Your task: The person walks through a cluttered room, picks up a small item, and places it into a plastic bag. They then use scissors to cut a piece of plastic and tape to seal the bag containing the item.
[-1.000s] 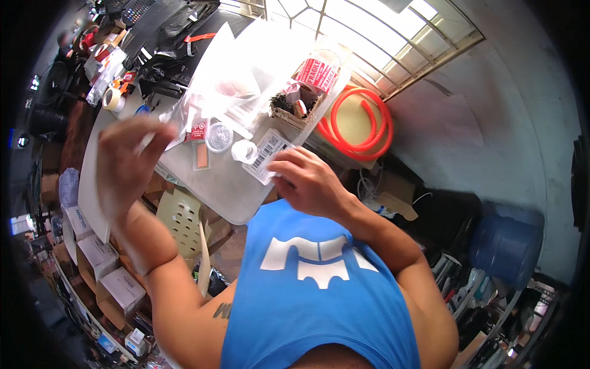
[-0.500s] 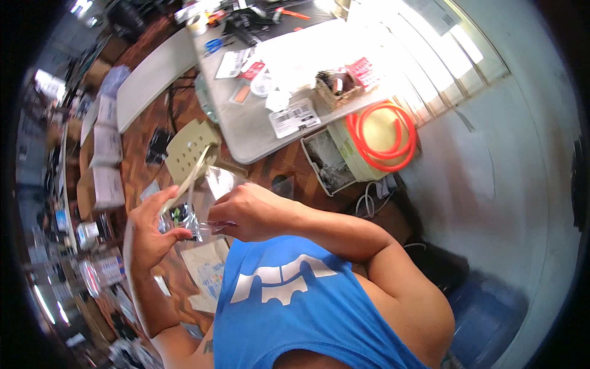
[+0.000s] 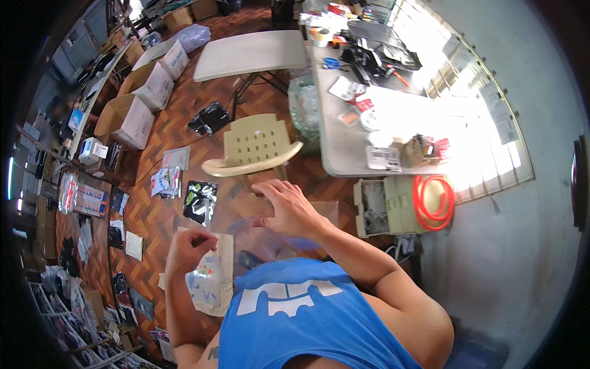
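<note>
My left hand point(image 3: 190, 249) is closed in a pinch, thumb against fingers; whatever lies between them is too small to make out. To its right, my right hand point(image 3: 286, 209) hangs with fingers and thumb apart and nothing visible in its grasp. A shiny black-and-green packet point(image 3: 201, 202) shows just beyond my left hand; whether it touches the floor I cannot tell. Thin clear plastic film point(image 3: 279, 240) shows faintly below my right hand, its edges hard to trace. A cream cloth bag point(image 3: 212, 286) with blue print lies beside my left wrist.
A beige plastic chair point(image 3: 258, 144) stands ahead. Right of it is a cluttered grey table point(image 3: 344, 147), with a coiled red hose point(image 3: 433, 203) near a drawer unit point(image 3: 393, 203). Open cardboard boxes point(image 3: 129, 117) line the left; several packets lie on the wooden floor.
The view has tilted up and turned. My hands, earlier close together on a clear plastic packet, are now apart; my right hand has opened, and my left no longer spreads around the packet.
</note>
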Demonstrator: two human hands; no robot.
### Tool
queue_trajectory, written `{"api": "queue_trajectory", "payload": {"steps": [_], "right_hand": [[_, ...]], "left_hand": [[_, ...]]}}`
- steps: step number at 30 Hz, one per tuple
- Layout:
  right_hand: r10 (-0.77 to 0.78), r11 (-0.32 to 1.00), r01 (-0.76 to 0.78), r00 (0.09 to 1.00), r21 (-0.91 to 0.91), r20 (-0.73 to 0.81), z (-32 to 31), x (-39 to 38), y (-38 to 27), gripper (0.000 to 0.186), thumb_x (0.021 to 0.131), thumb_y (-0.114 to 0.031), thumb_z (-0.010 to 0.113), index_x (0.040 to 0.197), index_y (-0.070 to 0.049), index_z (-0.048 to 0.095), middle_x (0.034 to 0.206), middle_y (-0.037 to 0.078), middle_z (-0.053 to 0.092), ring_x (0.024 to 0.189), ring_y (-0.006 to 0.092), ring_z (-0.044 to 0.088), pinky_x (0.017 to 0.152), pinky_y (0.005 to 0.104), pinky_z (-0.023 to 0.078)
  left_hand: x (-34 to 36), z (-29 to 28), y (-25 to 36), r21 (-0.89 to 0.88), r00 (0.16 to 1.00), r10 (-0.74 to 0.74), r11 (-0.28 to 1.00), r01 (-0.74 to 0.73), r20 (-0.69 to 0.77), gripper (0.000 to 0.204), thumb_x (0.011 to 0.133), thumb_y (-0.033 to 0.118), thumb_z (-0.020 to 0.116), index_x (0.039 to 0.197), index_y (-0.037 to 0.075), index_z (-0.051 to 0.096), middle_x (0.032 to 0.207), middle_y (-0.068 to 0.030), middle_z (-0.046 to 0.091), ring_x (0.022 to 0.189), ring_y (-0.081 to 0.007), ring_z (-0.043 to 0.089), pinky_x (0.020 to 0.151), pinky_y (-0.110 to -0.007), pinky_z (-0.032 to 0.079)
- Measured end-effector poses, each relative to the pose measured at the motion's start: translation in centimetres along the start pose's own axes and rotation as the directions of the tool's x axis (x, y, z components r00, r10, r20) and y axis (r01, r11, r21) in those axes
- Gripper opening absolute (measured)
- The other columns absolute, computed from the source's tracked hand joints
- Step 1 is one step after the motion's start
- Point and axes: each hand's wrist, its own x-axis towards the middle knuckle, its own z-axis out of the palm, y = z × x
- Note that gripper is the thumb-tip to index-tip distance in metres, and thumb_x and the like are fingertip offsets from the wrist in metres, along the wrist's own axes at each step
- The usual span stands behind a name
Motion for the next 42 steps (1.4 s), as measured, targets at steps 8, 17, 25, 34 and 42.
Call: {"api": "queue_trajectory", "payload": {"steps": [8, 17, 25, 34, 42], "right_hand": [[0.005, 0.934, -0.151, 0.911, 0.323, 0.413, 23.1, 7.4, -5.4, 0.022, 0.078, -0.012, 0.072, 0.096, -0.001, 0.067, 0.086, 0.014, 0.068, 0.079, 0.0296, 0.066, 0.072, 0.0373, 0.052], [-0.221, 0.872, -0.163, 0.711, 0.462, 0.668, 37.4, 18.9, -8.3, 0.027, 0.076, -0.013, 0.074, 0.1, -0.002, 0.067, 0.075, 0.01, 0.063, 0.069, 0.0269, 0.062, 0.065, 0.0368, 0.049], [-0.354, 0.788, -0.182, 0.648, 0.588, 0.674, 47.8, 33.5, -3.5, 0.017, 0.073, -0.007, 0.067, 0.088, -0.002, 0.063, 0.082, 0.015, 0.065, 0.08, 0.0311, 0.065, 0.071, 0.0399, 0.05], [-0.274, 0.87, -0.141, 0.659, 0.472, 0.7, 52.8, 53.1, 4.4, 0.016, 0.079, -0.01, 0.062, 0.093, -0.004, 0.061, 0.079, 0.017, 0.065, 0.076, 0.0369, 0.064, 0.067, 0.0456, 0.048], [-0.157, 0.878, -0.199, 0.74, 0.436, 0.654, 54.0, 69.2, 11.6, 0.015, 0.074, -0.005, 0.062, 0.088, -0.002, 0.06, 0.078, 0.014, 0.063, 0.075, 0.035, 0.062, 0.065, 0.0422, 0.046]], "left_hand": [[-6.7, -14.1, -11.5, -0.682, 0.983, -0.108, 0.731, -0.023, -0.149, 0.007, 0.094, 0.008, 0.06, 0.089, 0.003, 0.059, 0.096, -0.0153, 0.071, 0.042, -0.0001, 0.034, 0.036, -0.018, 0.023], [-6.9, -26.7, -17.4, -0.615, 0.95, -0.18, 0.789, -0.016, -0.256, 0.026, 0.096, 0.017, 0.057, 0.111, -0.003, 0.062, 0.107, -0.0203, 0.07, 0.044, -0.0003, 0.035, 0.039, -0.017, 0.025], [6.6, -39.5, -17.1, -0.738, 0.928, -0.361, 0.651, 0.176, -0.097, 0.043, 0.091, 0.013, 0.049, 0.13, -0.002, 0.057, 0.117, -0.0173, 0.067, 0.045, -0.0009, 0.037, 0.04, -0.017, 0.026], [29.5, -51.3, -15.0, -0.552, 0.911, -0.399, 0.738, 0.389, 0.109, 0.045, 0.093, 0.022, 0.062, 0.131, 0.0, 0.054, 0.113, -0.0122, 0.068, 0.052, -0.0032, 0.047, 0.043, -0.019, 0.034], [51.9, -59.1, -16.9, -0.782, 0.882, -0.23, 0.408, 0.471, 0.411, 0.024, 0.088, 0.011, 0.065, 0.111, 0.005, 0.062, 0.083, -0.0014, 0.057, 0.057, -0.0083, 0.041, 0.049, -0.023, 0.034]]}}
